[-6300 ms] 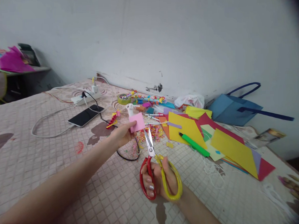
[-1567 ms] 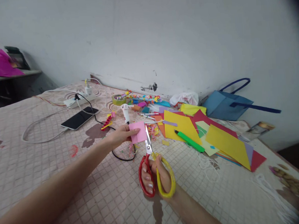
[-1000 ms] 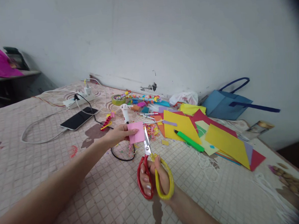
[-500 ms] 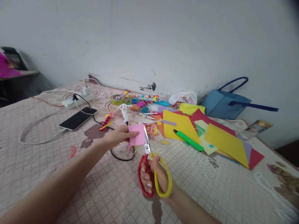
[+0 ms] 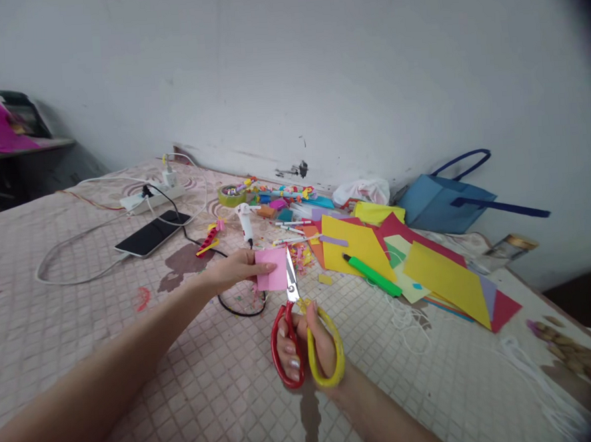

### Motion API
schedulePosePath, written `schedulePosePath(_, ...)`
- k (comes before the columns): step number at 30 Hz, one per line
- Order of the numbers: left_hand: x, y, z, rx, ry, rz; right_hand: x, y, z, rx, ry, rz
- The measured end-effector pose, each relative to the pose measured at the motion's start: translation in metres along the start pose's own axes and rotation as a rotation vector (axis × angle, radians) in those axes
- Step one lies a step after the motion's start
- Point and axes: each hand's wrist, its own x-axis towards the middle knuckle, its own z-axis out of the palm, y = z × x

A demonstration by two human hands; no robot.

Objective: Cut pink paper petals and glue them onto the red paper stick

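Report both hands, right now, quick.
Left hand: closed, pinching the pink paper between thumb and fingers.
Right hand: closed around the red and yellow handles, holding the scissors.

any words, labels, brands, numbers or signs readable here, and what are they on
None can be read in this view.
Pink paper in the left hand: no writing visible on the side shown.
Scissors in the right hand: no legible marking.
Glue gun and power strip: any print is too small to read.
Phone: screen dark, no text visible.
Wall: dark smudges, no letters.
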Motion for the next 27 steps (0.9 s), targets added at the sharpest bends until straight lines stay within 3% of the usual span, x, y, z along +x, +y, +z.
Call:
schedulePosePath(21,0.0,0.002,-0.006,0.062,-0.038,0.025,0.002,0.006,-0.003,-0.083,0.106,-0.079)
schedulePosePath(24,-0.001,0.002,-0.005,0.1,-0.029,-0.01,0.002,-0.015,-0.013,-0.343,0.275,-0.19)
schedulePosePath(25,0.0,0.001,-0.005,0.11,-0.015,-0.018,0.001,-0.026,-0.019,-0.543,0.386,-0.223)
schedulePosePath(27,0.0,0.0,-0.003,0.124,0.024,-0.023,-0.003,-0.053,-0.037,-1.196,0.728,-0.283)
